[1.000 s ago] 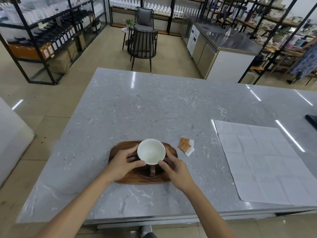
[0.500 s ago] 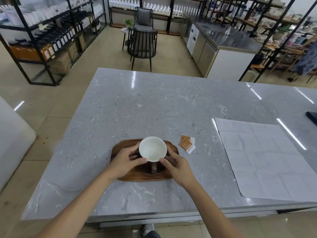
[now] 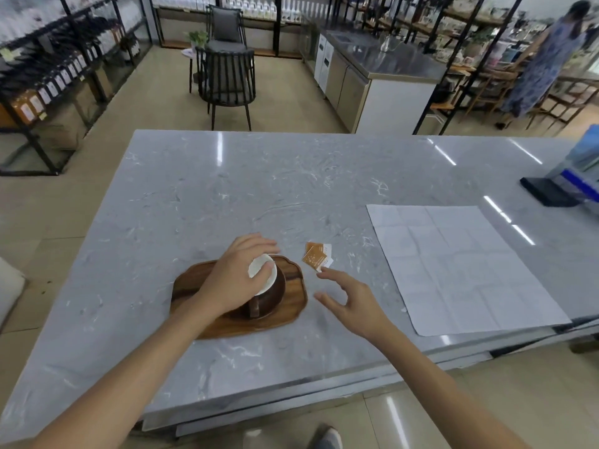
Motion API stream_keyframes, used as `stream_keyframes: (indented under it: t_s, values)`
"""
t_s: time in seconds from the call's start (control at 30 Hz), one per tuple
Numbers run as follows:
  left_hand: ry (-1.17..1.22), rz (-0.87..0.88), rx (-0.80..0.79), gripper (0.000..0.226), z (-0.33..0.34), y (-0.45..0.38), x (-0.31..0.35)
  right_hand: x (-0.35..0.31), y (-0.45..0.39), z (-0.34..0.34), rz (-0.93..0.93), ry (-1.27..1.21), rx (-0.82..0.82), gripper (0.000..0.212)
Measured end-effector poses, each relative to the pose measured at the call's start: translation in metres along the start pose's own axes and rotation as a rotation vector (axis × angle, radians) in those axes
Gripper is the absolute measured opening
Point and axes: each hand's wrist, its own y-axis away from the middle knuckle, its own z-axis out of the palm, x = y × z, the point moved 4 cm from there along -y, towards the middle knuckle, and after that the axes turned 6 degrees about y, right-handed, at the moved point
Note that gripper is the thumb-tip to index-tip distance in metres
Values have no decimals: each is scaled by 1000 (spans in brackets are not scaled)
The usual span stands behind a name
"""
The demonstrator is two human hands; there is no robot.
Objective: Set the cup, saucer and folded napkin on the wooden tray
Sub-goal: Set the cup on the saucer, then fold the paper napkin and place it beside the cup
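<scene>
Cup (image 3: 263,277) on saucer (image 3: 272,296), both on tray (image 3: 194,280).
Left hand (image 3: 236,280) grips the cup from above; right hand (image 3: 351,303) hovers beside the tray, fingers spread, holding nothing.

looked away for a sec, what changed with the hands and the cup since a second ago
The right hand let go of the cup and moved off to the right, now open above the counter near the orange packets. The left hand shifted from the cup's side to over its top and keeps its grip. The cup, dark saucer, wooden tray and packets stayed put.
</scene>
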Motion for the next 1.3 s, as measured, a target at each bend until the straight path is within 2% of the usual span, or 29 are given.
stream_keyframes:
  t_s: [0.2, 0.43, 0.53, 0.67, 0.83, 1.0, 1.1, 1.23, 1.3]
  values:
    - [15, 61, -182, 23, 81, -23, 47, 80, 20, -59, 64, 107, -44, 25]
    - [-14, 38, -476, 27, 227, -40, 98, 192, 57, -148, 196, 194, -1, 20]
    - [-34, 21, -551, 32, 284, -41, 120, 236, 73, -176, 239, 303, -29, 22]
    - [-92, -16, -555, 46, 332, -42, 132, 281, 90, -198, 295, 428, -104, 35]
    - [-253, 1, -512, 59, 364, -46, 139, 303, 105, -196, 158, 485, -129, 47]
    - [-280, 70, -525, 49, 356, -38, 135, 313, 123, -197, -61, 490, -204, 67]
    - [-275, 81, -502, 50, 341, -27, 131, 329, 130, -209, -104, 502, -291, 80]
    - [-299, 86, -556, 55, 332, -24, 135, 361, 127, -241, -110, 604, -280, 69]
    - [-288, 83, -583, 47, 332, -24, 138, 376, 120, -262, -81, 605, -280, 61]
